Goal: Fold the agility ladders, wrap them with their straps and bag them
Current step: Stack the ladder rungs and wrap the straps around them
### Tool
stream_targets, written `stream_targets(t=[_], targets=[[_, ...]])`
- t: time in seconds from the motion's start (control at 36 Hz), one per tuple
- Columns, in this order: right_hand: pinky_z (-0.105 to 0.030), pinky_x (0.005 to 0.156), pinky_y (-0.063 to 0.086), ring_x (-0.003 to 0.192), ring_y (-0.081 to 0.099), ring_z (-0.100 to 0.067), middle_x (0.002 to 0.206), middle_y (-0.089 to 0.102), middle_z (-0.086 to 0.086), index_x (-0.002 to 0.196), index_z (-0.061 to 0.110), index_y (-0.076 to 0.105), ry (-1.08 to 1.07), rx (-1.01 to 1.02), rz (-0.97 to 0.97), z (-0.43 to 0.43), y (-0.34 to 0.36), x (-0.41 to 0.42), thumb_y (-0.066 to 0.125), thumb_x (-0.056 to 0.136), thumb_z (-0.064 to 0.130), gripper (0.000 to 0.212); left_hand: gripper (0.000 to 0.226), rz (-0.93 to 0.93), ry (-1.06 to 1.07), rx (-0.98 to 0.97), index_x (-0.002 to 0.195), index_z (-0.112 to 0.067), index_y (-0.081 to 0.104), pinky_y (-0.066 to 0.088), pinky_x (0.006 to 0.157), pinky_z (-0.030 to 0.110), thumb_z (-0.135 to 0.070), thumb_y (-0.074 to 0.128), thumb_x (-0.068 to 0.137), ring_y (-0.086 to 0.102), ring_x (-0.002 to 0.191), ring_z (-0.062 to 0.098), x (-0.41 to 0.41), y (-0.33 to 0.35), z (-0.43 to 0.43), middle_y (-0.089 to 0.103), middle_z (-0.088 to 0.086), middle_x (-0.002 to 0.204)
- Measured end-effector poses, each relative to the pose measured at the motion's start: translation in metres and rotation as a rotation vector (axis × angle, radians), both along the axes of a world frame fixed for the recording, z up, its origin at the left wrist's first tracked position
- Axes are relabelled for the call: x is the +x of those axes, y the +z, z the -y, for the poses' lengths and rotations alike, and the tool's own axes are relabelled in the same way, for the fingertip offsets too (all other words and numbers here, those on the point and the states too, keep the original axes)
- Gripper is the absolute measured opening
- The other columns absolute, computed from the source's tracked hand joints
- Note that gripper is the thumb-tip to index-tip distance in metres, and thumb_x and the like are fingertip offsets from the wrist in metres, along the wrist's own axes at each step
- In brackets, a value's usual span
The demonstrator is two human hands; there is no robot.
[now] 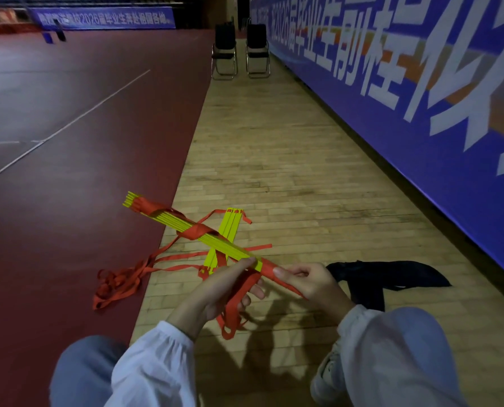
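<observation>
Yellow plastic rungs, flat and stiff, are gathered into a slim bundle (233,250) that is held just above the floor at the lower middle of the view, pointing toward ten o'clock. It is judged light and rigid along its length but apt to fan apart, so it is best gripped at the near end, where the slats are squeezed flush. The red webbing strap (270,274) is soft and limp and would probably slip on smooth plastic unless each turn is kept taut. The left hand (215,292) is curled round the bundle's near end, with strap draped over its fingers; the strap-wound tip is pinched by the right hand (312,286). A second ladder (230,227) lies crossed beneath on the wooden floorboards (289,177). Loose webbing (115,284) is tangled at nine o'clock on the maroon court mat (68,186), and a limp black bag (391,274) lies at three o'clock.
</observation>
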State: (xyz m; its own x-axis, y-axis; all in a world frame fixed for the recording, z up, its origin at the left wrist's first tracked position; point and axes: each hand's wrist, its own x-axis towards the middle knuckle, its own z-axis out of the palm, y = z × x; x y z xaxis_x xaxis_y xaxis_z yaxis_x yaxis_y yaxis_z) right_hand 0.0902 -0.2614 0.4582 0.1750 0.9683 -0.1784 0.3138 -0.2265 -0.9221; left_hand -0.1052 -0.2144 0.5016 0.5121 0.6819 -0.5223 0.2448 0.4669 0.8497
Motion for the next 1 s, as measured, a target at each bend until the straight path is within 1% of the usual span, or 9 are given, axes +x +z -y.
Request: stream_targets(t=[0.11,0.22,0.44,0.56,0.69,0.78,0.86,0.89,1.0], targets=[[-0.036,0.076,0.052,0.079,0.068,-0.014,0.078,0.072,0.004,0.079,0.027,0.074,-0.029,0.033,0.049,0.004,-0.009,-0.003,0.064,0.049,0.087,0.067,0.043,0.027,0.072,-0.007,0.086,-0.004,0.062,0.034,0.035,0.016,-0.041,0.044,0.098,0.041,0.035,0.010,0.003,-0.003,0.003,0.064,0.009,0.065],[-0.033,0.075,0.051,0.078,0.066,-0.010,0.075,0.070,0.008,0.073,0.029,0.070,-0.062,0.060,0.069,0.008,-0.007,-0.011,0.067,0.055,0.079,0.054,0.039,0.039,0.148,0.014,0.085,-0.002,0.061,0.031,0.035,0.015,-0.036,0.047,0.098,0.038,0.033,0.010,0.005,-0.006,0.004,0.063,0.009,0.060],[-0.029,0.068,0.048,0.074,0.063,-0.008,0.073,0.066,0.009,0.078,0.027,0.066,-0.122,0.110,0.155,0.013,-0.014,-0.025,0.075,0.069,0.059,0.035,0.036,0.016,0.224,0.075,0.074,-0.003,0.061,0.030,0.034,0.015,-0.030,0.052,0.097,0.038,0.029,0.011,0.004,-0.007,0.005,0.061,0.011,0.054],[-0.023,0.067,0.046,0.075,0.062,-0.008,0.078,0.064,0.010,0.085,0.027,0.063,-0.021,0.051,0.152,0.011,-0.014,-0.020,0.071,0.076,0.056,0.031,0.039,-0.034,0.194,0.111,0.070,0.001,0.060,0.032,0.033,0.016,-0.024,0.049,0.099,0.038,0.027,0.011,0.001,-0.006,0.008,0.054,0.003,0.040],[-0.026,0.084,0.045,0.094,0.060,-0.013,0.101,0.062,0.001,0.099,0.021,0.068,0.112,-0.022,0.173,0.000,-0.008,-0.001,0.063,0.086,0.051,0.033,0.035,0.050,0.121,0.104,0.076,0.003,0.060,0.037,0.035,0.018,-0.021,0.047,0.099,0.043,0.032,0.010,-0.005,-0.009,0.014,0.060,0.003,0.047],[-0.028,0.077,0.045,0.088,0.065,-0.023,0.095,0.070,-0.009,0.099,0.017,0.071,0.262,-0.106,0.128,-0.003,0.001,0.004,0.060,0.089,0.051,0.037,0.034,0.089,0.082,0.122,0.077,0.002,0.060,0.040,0.036,0.019,-0.020,0.046,0.099,0.046,0.034,0.010,-0.005,-0.008,0.017,0.062,0.003,0.050],[-0.028,0.069,0.043,0.074,0.061,-0.020,0.082,0.068,-0.008,0.089,0.016,0.073,0.296,-0.119,0.046,-0.003,0.010,0.005,0.064,0.089,0.042,0.028,0.038,0.077,0.032,0.147,0.078,0.004,0.060,0.040,0.037,0.017,-0.021,0.044,0.100,0.047,0.033,0.009,-0.007,-0.003,0.020,0.060,0.000,0.046],[-0.027,0.067,0.043,0.073,0.060,-0.019,0.079,0.067,-0.008,0.087,0.014,0.073,0.294,-0.122,0.016,-0.003,0.011,0.005,0.066,0.087,0.042,0.029,0.038,0.077,0.015,0.147,0.080,0.006,0.059,0.040,0.038,0.017,-0.021,0.043,0.101,0.048,0.033,0.009,-0.008,-0.003,0.020,0.060,0.000,0.046],[-0.029,0.063,0.040,0.069,0.057,-0.021,0.075,0.064,-0.012,0.090,0.000,0.072,0.250,-0.085,-0.050,-0.001,0.009,0.005,0.070,0.069,0.058,0.062,0.040,0.072,-0.015,0.120,0.084,0.009,0.060,0.043,0.039,0.018,-0.025,0.044,0.100,0.050,0.035,0.010,-0.009,0.001,0.020,0.063,0.002,0.049]])
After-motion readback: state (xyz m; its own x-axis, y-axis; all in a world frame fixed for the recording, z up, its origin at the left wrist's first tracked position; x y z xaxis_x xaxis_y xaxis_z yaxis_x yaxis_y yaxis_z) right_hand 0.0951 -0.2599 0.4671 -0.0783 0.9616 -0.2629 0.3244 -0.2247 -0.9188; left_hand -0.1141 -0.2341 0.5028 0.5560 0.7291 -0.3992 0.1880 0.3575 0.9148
